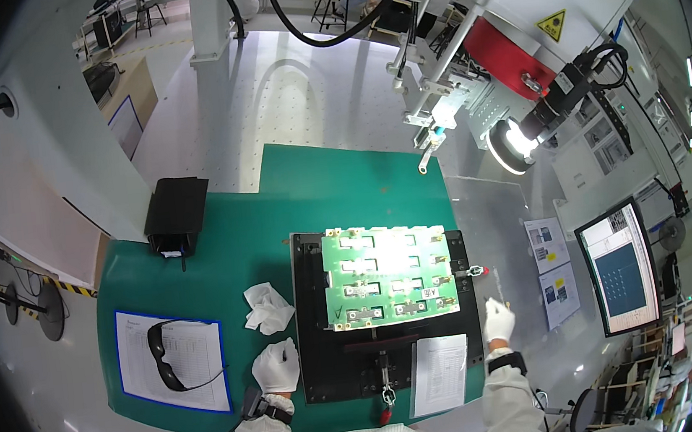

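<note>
The green rectangular circuit board (380,303) lies on the flat black fixture plate (320,349), on the near part of the green mat (237,219); the white-gloved left hand (276,368) rests beside the plate's left edge, fingers bent inward; the white-gloved right hand (499,320) is just off its right edge; I cannot tell whether either grasps anything; handling the board well probably means touching only its rim, keeping it square, and keeping the crumpled white tissue (269,308) off it.
</note>
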A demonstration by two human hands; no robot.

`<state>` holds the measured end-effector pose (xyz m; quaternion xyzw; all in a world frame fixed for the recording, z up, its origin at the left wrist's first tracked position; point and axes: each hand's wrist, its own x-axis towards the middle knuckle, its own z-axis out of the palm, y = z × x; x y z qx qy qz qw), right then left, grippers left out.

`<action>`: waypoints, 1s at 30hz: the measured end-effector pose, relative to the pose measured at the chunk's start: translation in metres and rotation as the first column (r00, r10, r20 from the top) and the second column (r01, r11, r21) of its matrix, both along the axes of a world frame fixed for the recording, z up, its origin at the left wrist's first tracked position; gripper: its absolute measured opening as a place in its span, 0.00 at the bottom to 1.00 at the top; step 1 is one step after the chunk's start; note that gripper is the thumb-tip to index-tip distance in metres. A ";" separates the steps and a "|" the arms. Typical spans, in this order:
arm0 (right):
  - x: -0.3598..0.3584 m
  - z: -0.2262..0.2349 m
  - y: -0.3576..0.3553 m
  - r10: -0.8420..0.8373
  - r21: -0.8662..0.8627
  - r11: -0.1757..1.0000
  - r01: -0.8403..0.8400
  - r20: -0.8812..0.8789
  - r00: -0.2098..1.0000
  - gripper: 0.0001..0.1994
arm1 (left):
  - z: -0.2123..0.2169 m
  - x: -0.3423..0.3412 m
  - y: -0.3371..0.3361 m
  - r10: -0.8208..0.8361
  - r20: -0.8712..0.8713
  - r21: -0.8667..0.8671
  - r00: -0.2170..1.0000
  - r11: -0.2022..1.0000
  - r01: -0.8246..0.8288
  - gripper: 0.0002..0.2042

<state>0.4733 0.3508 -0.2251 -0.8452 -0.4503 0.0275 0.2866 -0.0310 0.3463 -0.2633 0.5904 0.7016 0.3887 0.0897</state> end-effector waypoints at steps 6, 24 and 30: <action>-0.030 -0.028 -0.027 0.089 -0.256 0.965 -0.057 0.119 0.989 0.11 | -0.001 0.001 -0.002 -0.004 0.002 -0.050 1.000 0.999 0.004 0.09; -0.072 0.034 -0.045 0.484 -0.823 0.503 -0.263 0.016 0.875 0.30 | 0.137 0.066 0.111 -0.202 0.650 -0.213 0.733 0.877 0.431 0.24; -0.015 0.058 -0.067 0.355 -0.596 0.720 -0.354 -0.121 0.927 0.21 | 0.123 0.060 0.124 -0.176 0.615 -0.337 0.769 0.823 0.457 0.21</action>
